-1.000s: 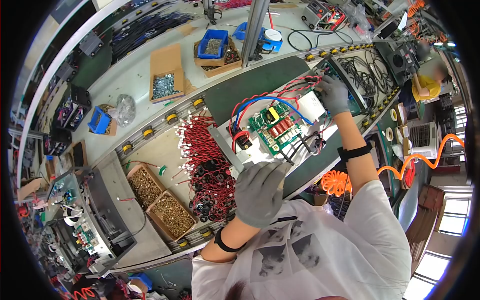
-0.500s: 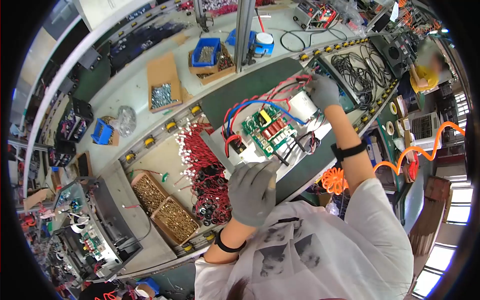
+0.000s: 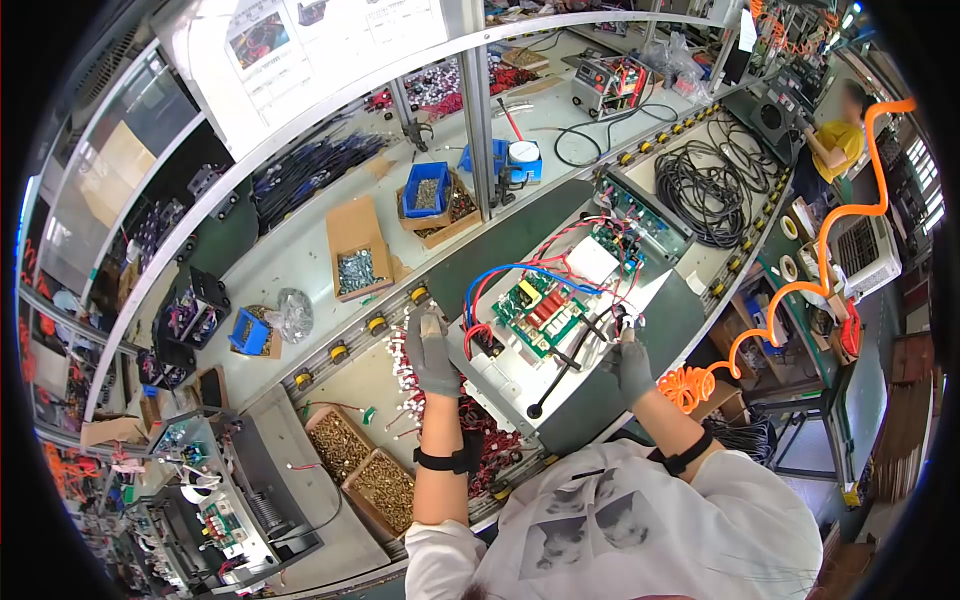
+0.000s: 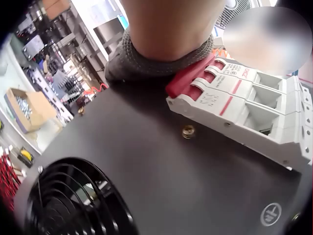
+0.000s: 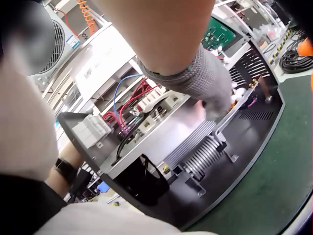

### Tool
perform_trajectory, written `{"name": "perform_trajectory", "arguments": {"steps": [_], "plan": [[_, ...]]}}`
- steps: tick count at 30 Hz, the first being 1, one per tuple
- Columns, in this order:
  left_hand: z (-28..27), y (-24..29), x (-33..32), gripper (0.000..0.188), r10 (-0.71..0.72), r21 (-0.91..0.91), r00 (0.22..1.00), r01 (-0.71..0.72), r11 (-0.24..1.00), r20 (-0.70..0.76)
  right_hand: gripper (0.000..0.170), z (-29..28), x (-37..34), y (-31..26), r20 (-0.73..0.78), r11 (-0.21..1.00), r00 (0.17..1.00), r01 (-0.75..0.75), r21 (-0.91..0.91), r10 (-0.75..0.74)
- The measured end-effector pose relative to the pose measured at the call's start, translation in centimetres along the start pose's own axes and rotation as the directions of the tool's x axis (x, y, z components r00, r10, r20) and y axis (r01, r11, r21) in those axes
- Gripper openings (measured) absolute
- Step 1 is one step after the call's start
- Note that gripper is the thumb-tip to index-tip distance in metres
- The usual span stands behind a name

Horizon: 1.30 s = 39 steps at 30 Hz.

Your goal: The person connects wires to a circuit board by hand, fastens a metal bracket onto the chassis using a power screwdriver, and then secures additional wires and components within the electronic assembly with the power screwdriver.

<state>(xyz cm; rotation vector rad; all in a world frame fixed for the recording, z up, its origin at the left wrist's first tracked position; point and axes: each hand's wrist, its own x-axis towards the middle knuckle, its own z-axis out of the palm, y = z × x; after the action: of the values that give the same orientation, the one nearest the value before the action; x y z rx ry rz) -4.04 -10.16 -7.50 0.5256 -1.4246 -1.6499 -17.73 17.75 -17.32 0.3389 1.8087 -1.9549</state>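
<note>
Shifting the open, boxy grey metal chassis (image 3: 488, 384), on the dark-green mat (image 3: 500, 240) between grey-gloved left hand (image 3: 432, 358) and grey-gloved right hand (image 3: 630, 368) (finger grip: can't tell on either), could strain arched red-and-blue insulated wires (image 3: 530, 267) if fingers snag them.

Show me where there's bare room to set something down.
Green mat is bare between the open machine and the metal post, and between the machine and the shirt. Crowded: red wires left of the machine, coiled black cable to its right.
</note>
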Motion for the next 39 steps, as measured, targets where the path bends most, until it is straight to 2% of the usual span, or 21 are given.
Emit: {"name": "perform_trajectory", "arguments": {"steps": [3,7,9,11,12,14,15,17,18,19,21,23,28,31,32,33,34,35,36,38,39], "plan": [[0.9,1.4,-1.1,0.022,-0.055,-0.005,0.997,0.054,0.999,-0.061,0.038,1.1,-0.8,-1.8,-0.098,0.999,0.995,-0.002,-0.047,-0.003],[3.6,1.9,-5.5,0.026,-0.084,-0.009,0.977,0.084,0.996,-0.198,0.046,-1.3,4.0,-2.8,-0.014,0.986,1.0,0.014,-0.168,-0.016],[5.5,1.7,-9.0,0.027,-0.022,0.173,0.969,0.066,0.983,-0.246,0.045,-2.3,7.2,-4.3,-0.039,0.974,0.999,0.02,-0.227,-0.029],[6.9,1.3,-12.6,0.029,0.088,0.344,0.985,-0.032,0.938,-0.148,0.041,-5.4,13.5,-3.2,0.202,0.815,0.912,0.41,-0.41,-0.357],[7.4,2.0,-14.2,0.028,0.107,0.307,0.994,-0.092,0.947,-0.034,0.041,-5.2,13.8,-4.8,0.201,0.817,0.913,0.408,-0.408,-0.356],[7.4,1.8,-16.4,0.036,0.151,0.302,0.959,-0.221,0.928,0.238,0.036,-4.2,12.0,-9.4,0.206,0.927,0.979,0.068,-0.369,0.01],[7.0,1.3,-16.9,0.044,0.157,0.328,0.905,-0.299,0.896,0.395,0.036,-4.0,10.5,-10.7,0.204,0.929,0.979,0.062,-0.365,0.015],[8.0,1.0,-16.5,0.044,0.193,0.264,0.891,-0.319,0.91,0.411,0.038,-3.6,8.2,-12.5,0.245,0.966,0.963,-0.046,-0.254,0.111],[7.2,-0.4,-15.6,0.042,0.159,0.228,0.8,-0.346,0.91,0.579,0.048,-5.2,10.9,-9.9,0.479,0.997,0.875,-0.071,-0.015,0.069],[6.7,-1.4,-15.0,0.041,0.122,0.188,0.68,-0.364,0.912,0.723,0.048,-6.8,10.2,-9.7,0.485,0.997,0.872,-0.071,-0.006,0.065],[7.1,-1.5,-14.7,0.04,0.151,0.204,0.688,-0.407,0.891,0.71,0.056,-9.2,6.7,-10.0,0.214,0.991,0.977,0.047,-0.126,-0.019],[7.4,-0.8,-14.7,0.04,0.09,0.239,0.703,-0.355,0.904,0.705,0.059,-10.3,2.2,-10.7,0.143,0.978,0.975,0.187,-0.097,-0.173],[8.6,-0.9,-14.6,0.03,0.068,0.258,0.668,-0.377,0.889,0.741,0.065,-8.4,-10.0,-10.4,0.096,0.792,0.786,0.608,0.056,-0.61],[11.3,-2.1,-14.5,0.03,0.114,0.183,0.672,-0.354,0.917,0.732,0.07,-8.1,-15.4,-10.7,0.26,0.224,0.475,0.743,-0.631,-0.841],[12.7,-2.1,-14.6,0.032,0.127,0.12,0.675,-0.307,0.944,0.727,0.063,-8.1,-16.2,-10.9,0.305,0.041,0.39,0.671,-0.74,-0.869],[13.1,-5.5,-15.5,0.033,0.003,0.133,0.664,-0.155,0.979,0.748,0.059,-8.8,-16.0,-10.0,0.362,0.059,0.372,0.763,-0.644,-0.855],[14.8,-5.6,-15.2,0.035,0.086,0.082,0.692,-0.207,0.975,0.717,0.056,-9.2,-16.2,-10.1,0.433,0.006,0.356,0.779,-0.627,-0.828],[15.2,-6.9,-14.7,0.033,-0.243,0.421,0.525,-0.251,0.872,0.815,0.053,-9.5,-16.3,-10.4,0.505,-0.047,0.334,0.798,-0.601,-0.796],[16.9,-7.7,-14.5,0.034,0.027,0.27,0.576,-0.423,0.865,0.817,0.048,-10.6,-16.0,-10.1,0.562,-0.064,0.301,0.841,-0.538,-0.771],[22.3,-6.1,-14.0,0.032,0.189,0.179,0.666,-0.443,0.879,0.721,0.034,-11.1,-15.4,-10.5,0.6,-0.141,0.168,0.89,-0.433,-0.782],[24.6,-6.7,-13.8,0.037,0.191,0.301,0.69,-0.525,0.796,0.698,0.034,-11.6,-15.4,-10.3,0.602,-0.113,0.193,0.895,-0.432,-0.775]]}}
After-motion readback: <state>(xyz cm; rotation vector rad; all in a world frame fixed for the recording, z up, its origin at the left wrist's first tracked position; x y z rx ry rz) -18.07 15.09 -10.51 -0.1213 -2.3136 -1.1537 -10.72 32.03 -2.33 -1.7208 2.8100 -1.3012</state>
